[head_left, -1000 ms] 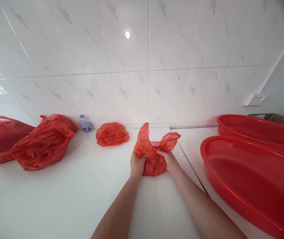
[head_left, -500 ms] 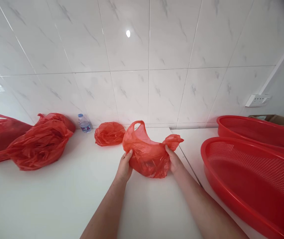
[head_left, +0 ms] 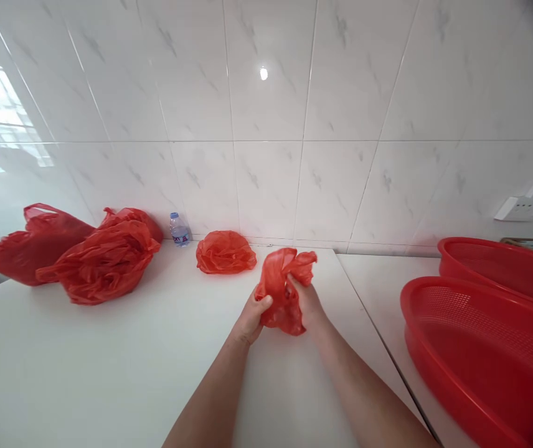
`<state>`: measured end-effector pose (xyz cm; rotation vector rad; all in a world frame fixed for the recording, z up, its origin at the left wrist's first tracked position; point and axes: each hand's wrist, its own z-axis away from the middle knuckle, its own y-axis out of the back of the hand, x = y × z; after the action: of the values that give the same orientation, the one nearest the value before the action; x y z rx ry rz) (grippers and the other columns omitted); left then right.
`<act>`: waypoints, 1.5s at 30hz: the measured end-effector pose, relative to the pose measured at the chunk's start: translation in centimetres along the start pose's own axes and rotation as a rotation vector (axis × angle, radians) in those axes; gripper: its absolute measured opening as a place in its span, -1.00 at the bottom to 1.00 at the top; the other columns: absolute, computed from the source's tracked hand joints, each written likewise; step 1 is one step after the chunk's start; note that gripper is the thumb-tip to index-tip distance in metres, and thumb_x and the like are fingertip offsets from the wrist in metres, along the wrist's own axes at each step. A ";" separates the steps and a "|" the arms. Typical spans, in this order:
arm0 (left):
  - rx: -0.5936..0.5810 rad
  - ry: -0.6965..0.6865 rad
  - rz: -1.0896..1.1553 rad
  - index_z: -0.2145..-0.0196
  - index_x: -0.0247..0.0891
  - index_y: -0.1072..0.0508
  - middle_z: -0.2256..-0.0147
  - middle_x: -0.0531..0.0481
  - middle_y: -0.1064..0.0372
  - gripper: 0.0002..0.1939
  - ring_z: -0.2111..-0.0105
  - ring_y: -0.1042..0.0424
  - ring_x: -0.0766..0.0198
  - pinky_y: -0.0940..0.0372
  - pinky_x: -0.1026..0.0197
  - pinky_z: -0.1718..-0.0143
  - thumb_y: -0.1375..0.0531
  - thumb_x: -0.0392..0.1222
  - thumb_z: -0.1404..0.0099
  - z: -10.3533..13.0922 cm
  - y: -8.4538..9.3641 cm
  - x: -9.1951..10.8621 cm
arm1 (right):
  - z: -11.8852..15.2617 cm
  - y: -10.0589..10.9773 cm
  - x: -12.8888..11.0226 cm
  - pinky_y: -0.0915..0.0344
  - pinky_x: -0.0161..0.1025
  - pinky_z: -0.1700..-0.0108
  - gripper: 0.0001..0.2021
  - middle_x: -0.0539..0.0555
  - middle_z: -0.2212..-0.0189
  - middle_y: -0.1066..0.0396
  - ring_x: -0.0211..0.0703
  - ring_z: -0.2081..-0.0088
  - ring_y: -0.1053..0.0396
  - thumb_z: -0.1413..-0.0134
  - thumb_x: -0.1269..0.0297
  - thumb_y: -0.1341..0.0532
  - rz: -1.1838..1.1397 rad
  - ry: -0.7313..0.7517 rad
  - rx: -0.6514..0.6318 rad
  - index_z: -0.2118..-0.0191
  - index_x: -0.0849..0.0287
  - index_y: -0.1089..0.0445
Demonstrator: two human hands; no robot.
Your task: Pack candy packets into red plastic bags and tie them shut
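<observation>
Between my two hands a red plastic bag (head_left: 281, 305) is bunched up, held just over the white table (head_left: 164, 373). My left hand (head_left: 253, 314) grips its left side, thumb on the near face. On the other side my right hand (head_left: 307, 303) is closed on the gathered plastic, with a crumpled end sticking out above the fingers. What the bag contains, if anything, is hidden. A flattened, bundled red bag (head_left: 226, 252) lies by the wall, a little beyond my left hand.
Several full-looking red bags (head_left: 108, 264) sit at the left beside a small plastic bottle (head_left: 179, 230). Two red perforated baskets (head_left: 476, 361) occupy the right side, past a seam in the table. A socket (head_left: 521, 208) is on the tiled wall (head_left: 266, 180).
The bag was spread wide with a handle loop standing up; now it is squeezed smaller and my hands are closer together. The view has turned slightly left.
</observation>
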<state>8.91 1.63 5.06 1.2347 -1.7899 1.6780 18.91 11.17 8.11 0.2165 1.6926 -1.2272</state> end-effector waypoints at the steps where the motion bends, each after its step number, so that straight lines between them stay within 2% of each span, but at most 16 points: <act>1: 0.059 0.011 -0.011 0.08 -0.30 -0.45 0.13 -0.20 -0.47 -0.54 0.09 -0.43 0.00 -0.29 0.05 0.05 -0.35 -0.13 -0.05 -0.2 0.2 0.0 | 0.2 -0.1 0.6 -0.27 -0.27 0.47 -0.77 -0.08 0.68 -0.33 -0.27 0.61 -0.28 0.18 0.17 -0.39 0.042 -0.013 -0.015 0.48 0.18 -0.38; 4: 0.328 -0.019 0.112 0.16 -0.27 -0.48 0.19 -0.12 -0.49 -0.66 0.16 -0.46 0.11 -0.31 0.11 0.07 -0.33 -0.15 -0.09 -0.7 0.9 -0.3 | 0.4 0.4 0.8 -0.26 -0.28 0.48 -0.73 -0.09 0.69 -0.31 -0.28 0.61 -0.28 0.19 0.17 -0.40 -0.026 -0.064 -0.027 0.56 0.16 -0.32; 6: 0.411 -0.029 0.247 0.17 -0.26 -0.48 0.17 -0.10 -0.48 -0.71 0.16 -0.45 0.16 -0.32 0.14 0.06 -0.28 -0.10 -0.15 -0.9 1.1 -0.5 | 0.2 1.3 0.2 -0.31 -0.27 0.43 -0.76 -0.08 0.64 -0.36 -0.25 0.56 -0.34 0.15 0.16 -0.38 -0.165 -0.148 -0.021 0.52 0.14 -0.33; 10: 0.405 -0.015 0.406 0.21 -0.29 -0.49 0.18 -0.12 -0.48 -0.76 0.16 -0.45 0.17 -0.33 0.15 0.05 -0.19 -0.09 -0.25 -0.9 0.7 -0.3 | 0.0 2.6 -0.5 -0.38 -0.19 0.22 -0.86 -0.02 0.40 -0.50 -0.16 0.32 -0.45 0.02 0.18 -0.32 -0.328 -0.211 -0.066 0.35 0.08 -0.42; 15: 0.355 -0.054 0.482 0.21 -0.31 -0.48 0.22 -0.12 -0.48 -0.76 0.17 -0.45 0.17 -0.30 0.11 0.01 -0.12 -0.11 -0.30 -0.7 0.8 0.4 | 0.4 2.5 0.1 -0.36 -0.13 0.07 -0.64 0.11 0.07 -0.45 -0.08 0.07 -0.41 -0.10 0.12 -0.20 -0.279 -0.230 -0.267 0.00 0.11 -0.37; 17: 0.300 -0.067 0.513 0.18 -0.31 -0.47 0.17 -0.13 -0.46 -0.75 0.13 -0.44 0.17 -0.28 0.13 -0.01 -0.11 -0.11 -0.30 -0.6 0.9 0.7 | 0.6 2.2 0.4 -0.35 -0.15 0.07 -0.68 0.09 0.12 -0.47 -0.11 0.10 -0.42 -0.12 0.14 -0.20 -0.319 -0.253 -0.280 0.03 0.11 -0.38; 19: 0.267 -0.044 0.535 0.26 -0.31 -0.46 0.20 -0.12 -0.46 -0.77 0.15 -0.44 0.18 -0.29 0.14 0.02 -0.11 -0.10 -0.30 -0.5 0.9 0.9 | 0.7 1.8 0.9 -0.36 -0.18 0.09 -0.83 0.01 0.27 -0.50 -0.17 0.17 -0.43 -0.10 0.19 -0.22 -0.373 -0.258 -0.273 0.19 0.09 -0.42; 21: 0.275 -0.004 0.525 0.49 -0.28 -0.38 0.39 -0.07 -0.43 -0.73 0.27 -0.46 0.20 -0.32 0.14 0.09 -0.10 -0.09 -0.30 -0.5 0.6 0.9 | 0.7 1.3 1.4 -0.36 -0.20 0.12 -0.93 -0.07 0.49 -0.43 -0.21 0.27 -0.43 -0.05 0.24 -0.26 -0.398 -0.245 -0.287 0.38 0.08 -0.38; 22: 0.288 0.008 0.511 0.58 -0.26 -0.29 0.51 -0.02 -0.35 -0.68 0.35 -0.45 0.23 -0.33 0.15 0.15 -0.09 -0.11 -0.29 -0.5 0.5 0.8 | 0.7 1.1 1.8 -0.36 -0.22 0.15 -0.89 -0.11 0.59 -0.35 -0.24 0.33 -0.41 -0.02 0.25 -0.27 -0.382 -0.232 -0.290 0.45 0.08 -0.34; 26: 0.370 0.022 0.456 0.64 -0.21 -0.09 0.72 0.17 0.07 -0.67 0.68 -0.18 0.42 -0.27 0.30 0.44 -0.05 -0.28 -0.26 -0.8 -0.3 0.0 | 0.6 0.5 2.8 -0.31 -0.31 0.36 -0.84 -0.20 0.75 0.01 -0.35 0.61 -0.13 0.06 0.25 -0.28 -0.219 -0.183 -0.211 0.50 0.10 -0.27; 30: 0.439 0.047 0.413 0.61 -0.21 -0.07 0.71 0.22 0.18 -0.70 0.74 0.06 0.48 -0.10 0.36 0.62 -0.12 -0.30 -0.19 -1.0 -1.0 -0.8 | 0.8 0.1 2.6 -0.15 -0.37 0.53 -0.85 -0.23 0.77 0.12 -0.40 0.68 0.15 0.07 0.20 -0.29 -0.104 -0.143 -0.146 0.46 0.12 -0.32; 32: 0.449 0.050 0.397 0.61 -0.21 -0.06 0.70 0.22 0.17 -0.68 0.74 0.08 0.49 -0.09 0.35 0.61 -0.15 -0.24 -0.17 -0.9 -1.2 -0.9 | 1.1 -0.1 2.1 -0.12 -0.36 0.54 -0.78 -0.22 0.77 0.12 -0.39 0.68 0.17 0.06 0.08 -0.27 -0.016 -0.124 -0.141 0.41 0.12 -0.35; 36: 0.417 0.044 0.389 0.60 -0.19 -0.13 0.64 0.12 -0.04 -0.62 0.62 -0.17 0.37 -0.25 0.22 0.44 -0.13 0.10 -0.15 -0.4 -1.4 -0.6 | 1.8 -0.4 1.0 -0.22 -0.29 0.45 -0.47 -0.13 0.72 -0.02 -0.31 0.65 0.01 0.03 -0.30 -0.06 0.051 -0.128 -0.179 0.31 0.10 -0.40; 38: 0.404 0.057 0.392 0.59 -0.19 -0.18 0.60 0.06 -0.12 -0.57 0.54 -0.25 0.30 -0.29 0.15 0.36 -0.08 0.22 -0.12 -0.4 -1.2 -0.4 | 1.9 -0.2 0.7 -0.26 -0.26 0.41 -0.36 -0.09 0.69 -0.08 -0.27 0.62 -0.08 0.05 -0.39 0.04 0.030 -0.145 -0.183 0.28 0.10 -0.42; 41: 0.381 0.086 0.377 0.60 -0.20 -0.19 0.59 0.03 -0.13 -0.60 0.50 -0.31 0.24 -0.31 0.10 0.31 -0.09 0.17 -0.13 -0.5 -0.6 -0.6 | 1.7 0.3 0.7 -0.29 -0.24 0.39 -0.44 -0.06 0.68 -0.14 -0.25 0.58 -0.15 0.04 -0.32 -0.06 -0.018 -0.185 -0.202 0.31 0.12 -0.44; 45: 0.402 0.046 0.331 0.57 -0.24 -0.24 0.56 0.02 -0.21 -0.73 0.50 -0.34 0.28 -0.33 0.16 0.34 -0.18 -0.05 -0.13 -0.9 0.3 -1.2 | 1.4 0.8 1.3 -0.30 -0.22 0.37 -0.73 -0.07 0.71 -0.18 -0.24 0.58 -0.20 0.10 0.03 -0.31 -0.024 -0.153 -0.234 0.43 0.14 -0.44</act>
<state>9.06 2.81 4.07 1.0759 -1.7575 2.3220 19.60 9.90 6.59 -0.0388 1.6914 -1.0251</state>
